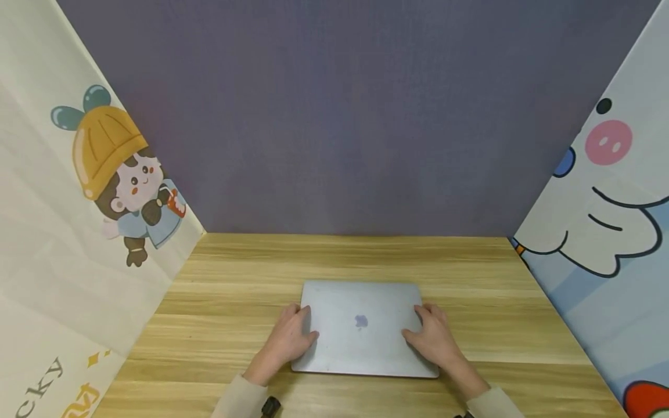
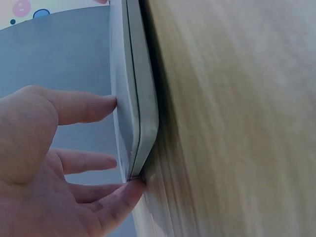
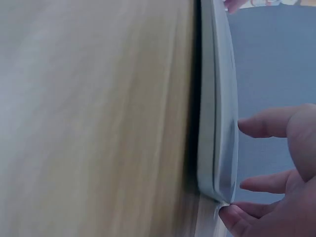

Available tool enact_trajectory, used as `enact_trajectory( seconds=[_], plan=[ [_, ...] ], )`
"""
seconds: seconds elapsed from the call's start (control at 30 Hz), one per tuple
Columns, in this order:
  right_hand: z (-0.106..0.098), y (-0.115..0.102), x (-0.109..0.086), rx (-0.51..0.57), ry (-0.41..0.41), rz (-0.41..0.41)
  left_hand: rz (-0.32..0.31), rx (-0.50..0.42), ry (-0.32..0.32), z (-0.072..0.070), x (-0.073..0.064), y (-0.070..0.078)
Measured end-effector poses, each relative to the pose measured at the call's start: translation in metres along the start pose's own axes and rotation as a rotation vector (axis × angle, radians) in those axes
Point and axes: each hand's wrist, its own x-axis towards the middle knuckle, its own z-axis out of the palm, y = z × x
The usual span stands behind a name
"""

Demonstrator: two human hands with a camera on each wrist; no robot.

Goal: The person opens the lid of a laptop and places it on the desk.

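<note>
A closed silver-grey laptop [image 1: 360,348] with an apple logo on its lid lies at the front middle of the wooden table. My left hand [image 1: 291,338] grips its left side, the thumb on top of the lid and the other fingers at the edge. On the right side my right hand [image 1: 432,339] holds it in the same way. Both wrist views show the laptop's side edge [image 2: 145,94] and a thumb touching the lid, with fingertips at a corner. A dark strip runs beneath the edge; whether the laptop is slightly raised I cannot tell.
The wooden table [image 1: 360,261] reaches back to a plain grey-purple wall panel [image 1: 355,116]. A cartoon-printed white sheet [image 1: 42,232] borders the left side, and another printed sheet [image 1: 617,290] the right. A small black object [image 1: 270,406] sits at the left sleeve.
</note>
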Motion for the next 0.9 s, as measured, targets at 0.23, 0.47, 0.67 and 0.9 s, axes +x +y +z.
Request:
enact_trajectory(
  seconds=[0.23,0.47,0.67,0.9],
  plan=[
    [-0.002,0.005,-0.012,-0.037,0.005,-0.096,0.109,0.051,-0.030,-0.002,-0.005,-0.003],
    [-0.002,0.008,-0.026,-0.093,-0.039,-0.174,0.211,0.109,-0.067,-0.002,-0.008,-0.006],
    [-0.003,0.009,-0.037,-0.167,-0.062,-0.258,0.248,0.154,-0.096,-0.004,-0.012,-0.006],
    [-0.001,0.013,-0.046,-0.247,-0.103,-0.348,0.250,0.188,-0.153,-0.005,-0.018,-0.008]
  ],
)
